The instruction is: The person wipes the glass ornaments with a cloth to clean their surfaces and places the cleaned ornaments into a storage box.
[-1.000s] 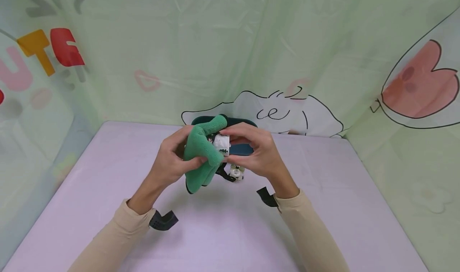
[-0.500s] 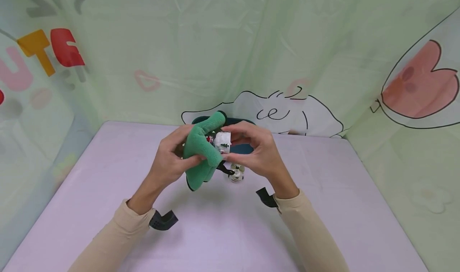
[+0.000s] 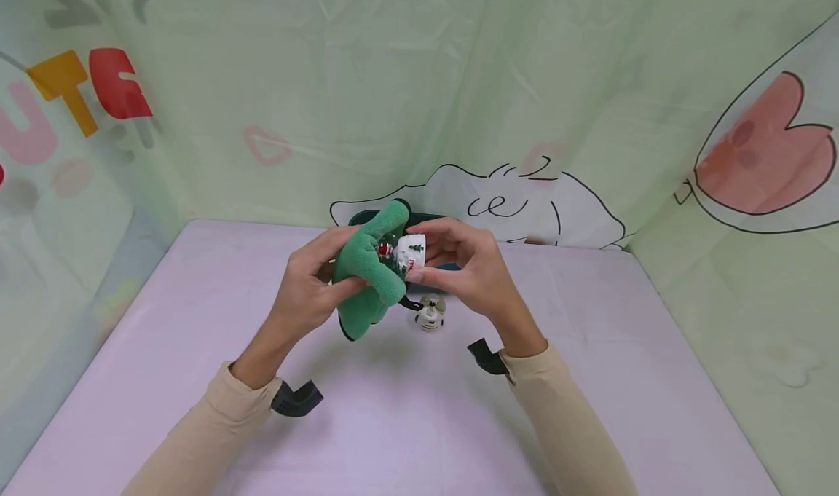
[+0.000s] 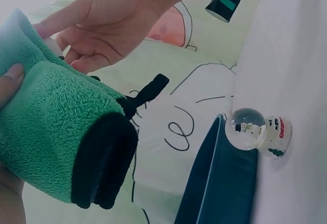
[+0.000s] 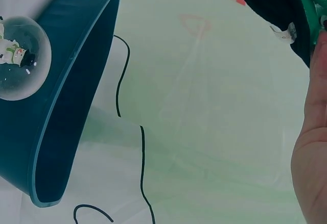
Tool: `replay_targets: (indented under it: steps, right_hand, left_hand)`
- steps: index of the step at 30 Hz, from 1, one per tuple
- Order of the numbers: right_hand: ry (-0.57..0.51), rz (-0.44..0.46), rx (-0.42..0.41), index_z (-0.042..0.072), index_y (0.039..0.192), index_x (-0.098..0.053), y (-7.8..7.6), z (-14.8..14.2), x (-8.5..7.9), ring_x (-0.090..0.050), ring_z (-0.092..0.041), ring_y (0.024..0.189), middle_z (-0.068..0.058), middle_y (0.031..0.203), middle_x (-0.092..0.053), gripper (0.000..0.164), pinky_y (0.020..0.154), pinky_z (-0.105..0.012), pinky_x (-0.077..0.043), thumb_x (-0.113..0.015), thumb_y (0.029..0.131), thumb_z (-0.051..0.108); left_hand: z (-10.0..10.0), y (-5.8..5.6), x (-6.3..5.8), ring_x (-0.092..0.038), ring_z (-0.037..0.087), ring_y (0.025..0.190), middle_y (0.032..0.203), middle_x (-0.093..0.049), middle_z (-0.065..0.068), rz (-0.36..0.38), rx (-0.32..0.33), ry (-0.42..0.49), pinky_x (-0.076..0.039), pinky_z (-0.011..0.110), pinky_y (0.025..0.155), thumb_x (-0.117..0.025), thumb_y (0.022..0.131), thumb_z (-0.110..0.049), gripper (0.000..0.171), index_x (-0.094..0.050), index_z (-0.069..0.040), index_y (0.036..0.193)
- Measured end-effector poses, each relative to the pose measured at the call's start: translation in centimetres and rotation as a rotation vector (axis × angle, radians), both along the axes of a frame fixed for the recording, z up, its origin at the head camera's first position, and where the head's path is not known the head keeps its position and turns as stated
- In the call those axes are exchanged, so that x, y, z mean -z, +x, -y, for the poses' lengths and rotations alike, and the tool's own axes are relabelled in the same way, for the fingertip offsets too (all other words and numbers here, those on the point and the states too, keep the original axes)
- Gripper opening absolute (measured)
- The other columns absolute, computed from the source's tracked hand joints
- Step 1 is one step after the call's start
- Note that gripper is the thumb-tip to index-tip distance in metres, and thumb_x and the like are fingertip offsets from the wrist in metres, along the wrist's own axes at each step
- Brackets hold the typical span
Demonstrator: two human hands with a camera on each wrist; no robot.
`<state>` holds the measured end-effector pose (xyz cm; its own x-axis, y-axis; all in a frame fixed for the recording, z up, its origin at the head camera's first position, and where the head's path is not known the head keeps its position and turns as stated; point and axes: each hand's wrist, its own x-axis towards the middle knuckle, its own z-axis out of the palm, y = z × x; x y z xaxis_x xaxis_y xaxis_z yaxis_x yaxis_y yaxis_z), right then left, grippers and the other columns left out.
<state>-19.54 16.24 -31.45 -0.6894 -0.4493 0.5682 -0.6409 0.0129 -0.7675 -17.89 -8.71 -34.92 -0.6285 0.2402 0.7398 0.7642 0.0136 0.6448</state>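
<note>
In the head view, a thick green towel [image 3: 367, 263] with black trim and a black hanging loop is gripped by my left hand [image 3: 314, 277]. The towel wraps the glass dome of a snow globe [image 3: 411, 254], which lies sideways in the air with a red figure inside. Thumb and fingers of my right hand [image 3: 468, 266] pinch the globe's white base. On the table below stands a second snow globe [image 4: 275, 137], upright, with a snowman inside its clear dome. In the right wrist view only part of my right hand shows at the edge.
A dark teal tub [image 5: 56, 96] stands behind the second globe, at the back of the table [image 3: 406, 416] against the curtain [image 3: 393, 81]. Black wrist mounts [image 3: 298, 399] stick out beside both sleeves.
The held snow globe has turned and shifted slightly right, so more of its dome and the red figure show outside the towel. Towel and hands have risen slightly.
</note>
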Motion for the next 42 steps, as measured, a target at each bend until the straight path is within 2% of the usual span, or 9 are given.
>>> replay_targets:
  steps: [7, 14, 20, 25, 35, 42]
  right_hand:
    - [-0.010, 0.042, -0.001, -0.003, 0.122, -0.065, -0.06, 0.06, 0.01, -0.071, -0.024, 0.082, -0.010, 0.097, -0.071, 0.046, 0.072, -0.032, -0.061, -0.084, 0.080, 0.000]
    - [-0.014, -0.066, 0.015, 0.000, 0.124, -0.066, 0.04, 0.43, 0.00, -0.070, -0.024, 0.087, -0.012, 0.100, -0.070, 0.052, 0.075, -0.036, -0.062, -0.086, 0.076, -0.005]
    - [-0.004, -0.186, 0.000, -0.004, 0.124, -0.066, -0.15, 0.45, 0.09, -0.069, -0.023, 0.094, -0.014, 0.109, -0.069, 0.057, 0.078, -0.036, -0.062, -0.085, 0.072, -0.012]
    - [-0.003, -0.238, -0.035, -0.007, 0.123, -0.066, -0.31, 0.52, 0.16, -0.069, -0.023, 0.099, -0.016, 0.113, -0.069, 0.060, 0.083, -0.038, -0.061, -0.084, 0.067, -0.019]
    - [0.043, -0.370, -0.007, -0.005, 0.122, -0.067, -0.60, 0.54, 0.41, -0.065, -0.025, 0.111, -0.018, 0.120, -0.066, 0.057, 0.090, -0.037, -0.059, -0.083, 0.069, -0.019]
    - [0.082, -0.445, 0.041, -0.001, 0.122, -0.069, -0.73, 0.47, 0.45, -0.065, -0.025, 0.110, -0.014, 0.119, -0.066, 0.053, 0.090, -0.033, -0.059, -0.086, 0.073, -0.009]
  left_hand:
    - [-0.02, 0.20, -0.21, -0.063, 0.017, 0.108, 0.123, -0.065, 0.022, 0.011, -0.040, -0.005, -0.060, 0.029, 0.086, -0.077, 0.076, 0.021, 0.059, -0.061, 0.007, 0.131]
    - [-0.09, 0.42, -0.22, -0.064, 0.017, 0.106, 0.122, -0.065, 0.019, 0.074, -0.079, 0.009, -0.060, 0.027, 0.084, -0.076, 0.079, 0.017, 0.056, -0.061, 0.005, 0.132]
    - [-0.11, 0.60, -0.34, -0.067, 0.018, 0.104, 0.123, -0.065, 0.016, 0.211, -0.023, 0.011, -0.060, 0.030, 0.086, -0.076, 0.084, 0.011, 0.060, -0.058, -0.001, 0.139]
    - [0.06, 0.63, -0.38, -0.069, 0.018, 0.100, 0.120, -0.066, 0.017, 0.270, 0.003, 0.013, -0.060, 0.031, 0.084, -0.075, 0.085, 0.009, 0.060, -0.056, 0.000, 0.141]
    - [0.21, 0.39, -0.67, -0.072, 0.022, 0.100, 0.123, -0.067, 0.013, 0.316, 0.000, -0.025, -0.061, 0.035, 0.082, -0.076, 0.088, 0.001, 0.058, -0.059, -0.008, 0.142]
    - [0.10, 0.20, -0.69, -0.070, 0.021, 0.104, 0.124, -0.067, 0.009, 0.281, -0.042, -0.044, -0.061, 0.035, 0.084, -0.078, 0.087, -0.001, 0.056, -0.061, -0.010, 0.140]
